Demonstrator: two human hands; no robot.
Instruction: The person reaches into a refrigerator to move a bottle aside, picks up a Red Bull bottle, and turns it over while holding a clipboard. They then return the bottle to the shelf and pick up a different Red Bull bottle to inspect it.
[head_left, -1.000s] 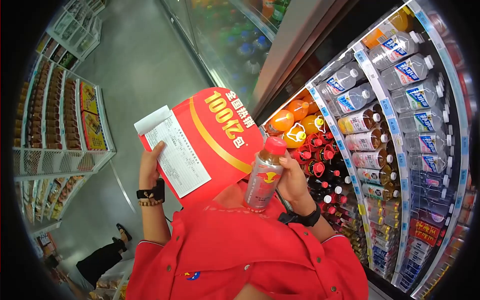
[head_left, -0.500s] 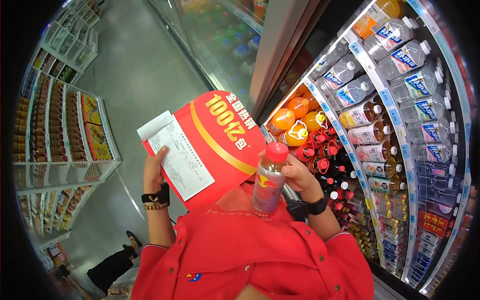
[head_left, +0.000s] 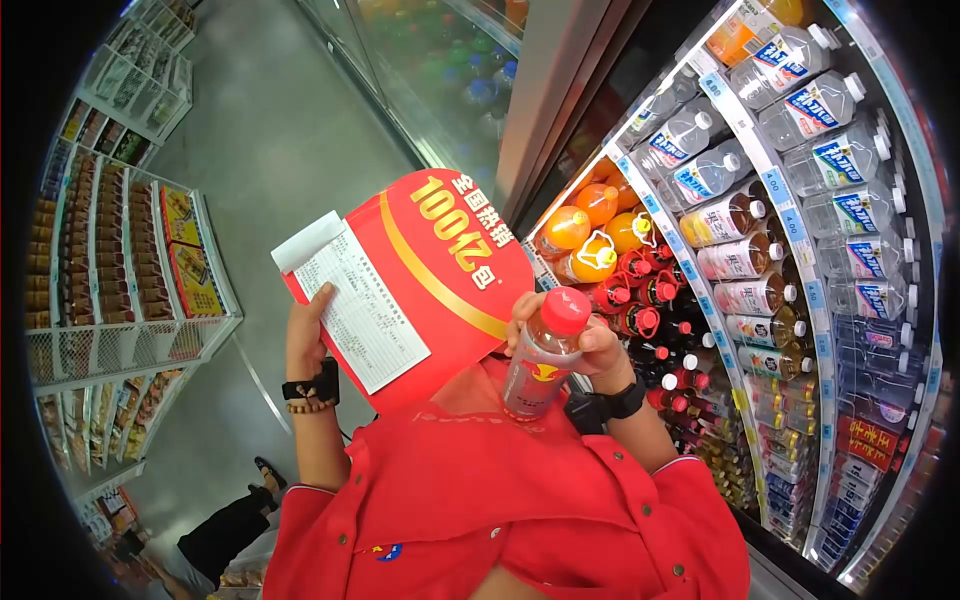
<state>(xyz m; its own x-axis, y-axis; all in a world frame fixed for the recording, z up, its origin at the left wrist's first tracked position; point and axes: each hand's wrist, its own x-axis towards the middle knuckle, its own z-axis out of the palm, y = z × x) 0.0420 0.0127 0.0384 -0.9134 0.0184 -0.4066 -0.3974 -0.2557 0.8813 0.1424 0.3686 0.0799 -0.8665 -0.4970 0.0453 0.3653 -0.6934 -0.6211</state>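
My left hand [head_left: 306, 342] is closed on the lower left edge of a red promotional board [head_left: 440, 290] with yellow lettering, its thumb on top. A pad of printed paper forms [head_left: 362, 325] lies on the board beneath that thumb. In my right hand [head_left: 603, 358] is a drink bottle [head_left: 535, 375] with a red cap and a red-and-yellow logo on its silvery label. The fingers wrap round its upper part, just below the cap. The bottle leans over the board's lower right corner, in front of my red shirt.
On the right, an open drinks cooler holds clear water bottles [head_left: 840, 160], orange juice bottles [head_left: 567, 228] and dark bottles with red caps. A cooler door [head_left: 545, 110] stands beside it. Stocked shelves [head_left: 120, 250] line the left of the aisle floor [head_left: 260, 130]. A person's leg [head_left: 225, 530] shows at lower left.
My right hand has turned the bottle, so its logo faces further right, and tipped its cap slightly toward the camera. The left hand holds the board and forms nearly still.
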